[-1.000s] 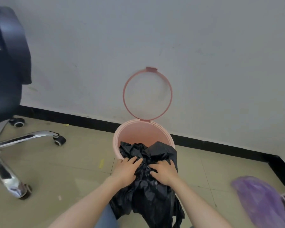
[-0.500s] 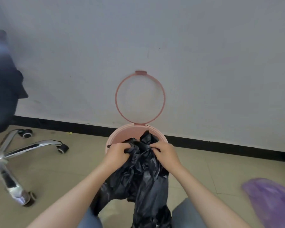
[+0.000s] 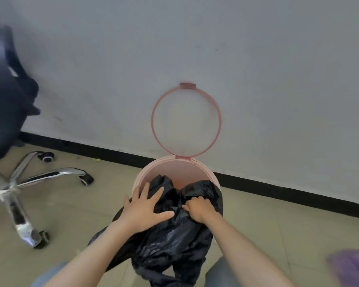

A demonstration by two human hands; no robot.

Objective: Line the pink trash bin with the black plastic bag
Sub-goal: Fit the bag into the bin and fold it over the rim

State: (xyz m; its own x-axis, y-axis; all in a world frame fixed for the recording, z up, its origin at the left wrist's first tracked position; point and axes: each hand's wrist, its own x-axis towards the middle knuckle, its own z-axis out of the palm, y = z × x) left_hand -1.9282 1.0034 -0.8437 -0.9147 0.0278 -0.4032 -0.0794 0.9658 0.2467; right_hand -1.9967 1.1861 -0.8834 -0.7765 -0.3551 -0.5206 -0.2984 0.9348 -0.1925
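The pink trash bin (image 3: 175, 169) stands on the floor against the wall, its pink ring lid (image 3: 186, 121) flipped up and leaning on the wall. A crumpled black plastic bag (image 3: 174, 239) is draped over the bin's near rim, most of it hanging down the outside towards me and a bunched part lying inside the opening. My left hand (image 3: 145, 208) lies flat on the bag at the left rim with fingers spread. My right hand (image 3: 199, 209) is closed around a bunch of the bag at the near rim. The bin's front wall is hidden behind the bag.
An office chair with a chrome star base (image 3: 29, 181) and castors stands at the left, its dark seat (image 3: 4, 104) blurred. A purple plastic bag (image 3: 352, 266) lies at the lower right. A black skirting board (image 3: 278, 189) runs along the wall. My knees show at the bottom edge.
Both hands came down from holding the bag bunched above the opening. The left hand has flattened out on the bag at the rim; the right still grips it.
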